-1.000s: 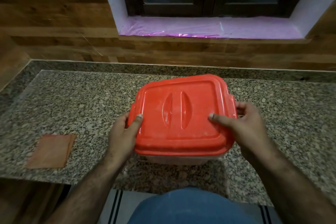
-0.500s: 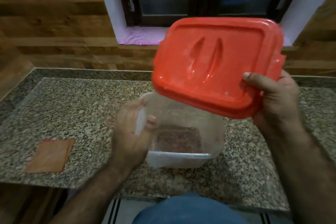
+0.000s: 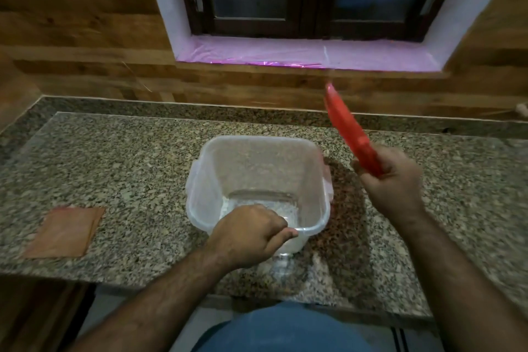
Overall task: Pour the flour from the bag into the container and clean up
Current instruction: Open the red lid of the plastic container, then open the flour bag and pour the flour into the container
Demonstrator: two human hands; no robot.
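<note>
A clear square plastic container (image 3: 257, 168) stands uncovered in the middle of the granite counter (image 3: 114, 157), with a thin white residue on its bottom. My left hand (image 3: 248, 234) grips its near rim. My right hand (image 3: 391, 183) holds the red lid (image 3: 348, 128) up in the air to the right of the container, turned edge-on and blurred. No flour bag is in view.
A flat brown folded piece (image 3: 65, 231) lies on the counter at the near left. A wood-panelled wall and a window sill covered in pink film (image 3: 300, 51) run behind the counter. The counter's front edge is close to my body.
The lid came off the container and my right hand swung it out to the right, now edge-on. My left hand shifted from the container's left side to its near rim.
</note>
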